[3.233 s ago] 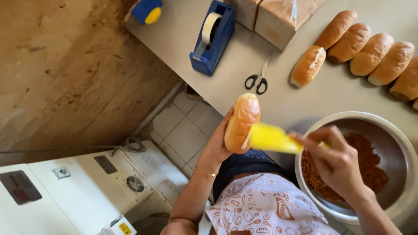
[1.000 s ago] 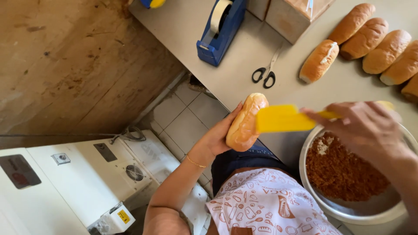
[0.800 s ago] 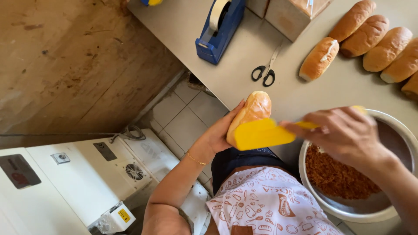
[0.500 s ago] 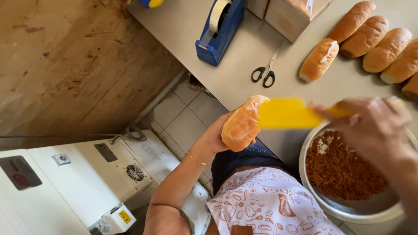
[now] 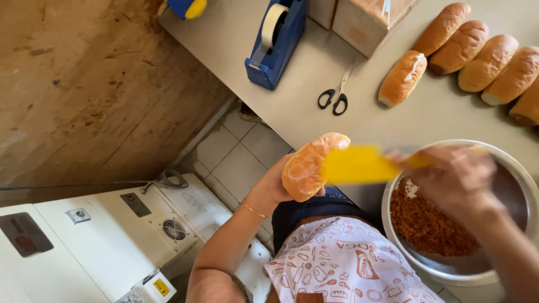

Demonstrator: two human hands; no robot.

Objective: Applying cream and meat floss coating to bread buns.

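Cupped from below, the bread roll (image 5: 310,166) sits in the left hand (image 5: 279,182), whose fingers wrap its underside while the thumb presses its near side; the hand is closed around the roll, not flat. It holds the roll in the air off the near edge of the grey table (image 5: 292,106), above the tiled floor (image 5: 238,163) and the patterned apron (image 5: 342,261).

Beside it, the right hand (image 5: 457,179) is blurred, curled around the handle of a yellow spatula (image 5: 359,164); how tightly it grips cannot be told through the blur. The spatula's broad blade lies across the right end of the roll, touching or just over it.

Under the right hand stands a metal bowl (image 5: 519,179) with reddish-brown shredded filling (image 5: 429,224) heaped on its left side.

Farther back on the table lie black-handled scissors (image 5: 336,95), a blue tape dispenser (image 5: 276,42), one split roll with white filling (image 5: 402,78) and a row of plain rolls (image 5: 488,59).
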